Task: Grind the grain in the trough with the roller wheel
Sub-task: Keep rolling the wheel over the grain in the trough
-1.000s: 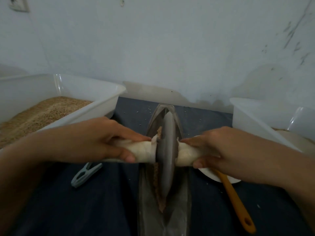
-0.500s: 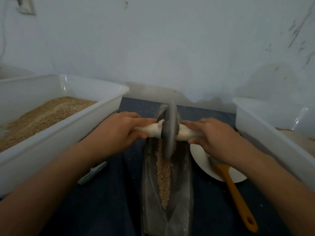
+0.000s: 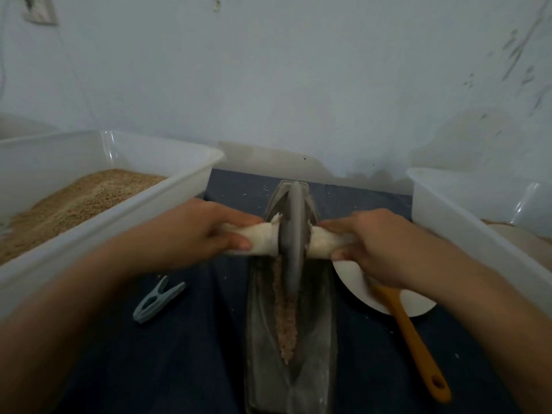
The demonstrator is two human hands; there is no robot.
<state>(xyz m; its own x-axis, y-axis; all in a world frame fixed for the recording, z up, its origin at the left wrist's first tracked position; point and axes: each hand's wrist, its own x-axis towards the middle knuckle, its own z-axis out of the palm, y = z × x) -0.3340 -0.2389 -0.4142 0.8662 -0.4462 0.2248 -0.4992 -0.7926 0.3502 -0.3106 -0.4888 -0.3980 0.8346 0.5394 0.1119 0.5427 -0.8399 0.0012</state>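
Note:
A long grey metal trough (image 3: 318, 339) lies lengthwise on the dark cloth in front of me. A strip of brown grain (image 3: 286, 321) runs along its groove. The grey roller wheel (image 3: 294, 234) stands upright in the trough's far half, on a cloth-wrapped axle. My left hand (image 3: 197, 234) grips the axle's left end. My right hand (image 3: 376, 243) grips the right end. The grain beneath the wheel is hidden.
A white bin (image 3: 98, 216) holding grain stands on the left. Another white bin (image 3: 466, 222) stands on the right. A white plate (image 3: 358, 282) with an orange-handled spatula (image 3: 415, 345) lies right of the trough. A grey-blue clothes peg (image 3: 156, 300) lies left of it.
Both hands pushed the wheel from the trough's middle to its far end, then drew it slightly back toward me. Grain in the near half came into view.

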